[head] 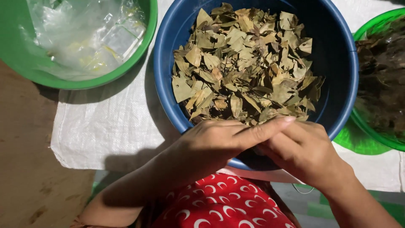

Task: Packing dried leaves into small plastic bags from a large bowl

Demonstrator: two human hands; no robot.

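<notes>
Dry olive-brown leaves (247, 63) heaped in blue basin (166, 63)

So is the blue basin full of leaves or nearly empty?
Partly full: dried leaves cover the bottom of the blue basin, while its inner walls stay bare well below the rim.

The person wears red clothing (221, 202) with little white moon shapes all over it. Both arms are bare, with no sleeves.
</notes>
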